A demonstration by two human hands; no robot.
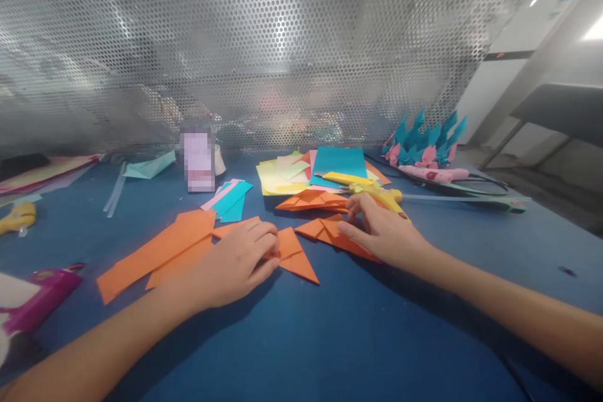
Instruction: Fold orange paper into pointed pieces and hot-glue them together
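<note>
My left hand (245, 257) is closed, its curled fingertips at a folded orange paper piece (296, 257) with a pointed corner that lies on the blue table (330, 339). Part of that piece is hidden under the fingers. My right hand (384, 229) has thumb and index finger apart. Its thumb tip lies over a second folded orange paper (325, 232), and its fingertips reach toward a third folded orange piece (311, 201) just behind. Flat orange paper strips (164, 248) lie beside my left hand.
A yellow cutter (348, 178) and yellow glue gun (389, 198) lie by coloured sheets (339, 162). Blue-and-pink folded paper work (428, 141) and a pink glue gun (436, 174) are at right. A magenta tool (47, 295) lies at left. A perforated metal panel (235, 44) stands behind.
</note>
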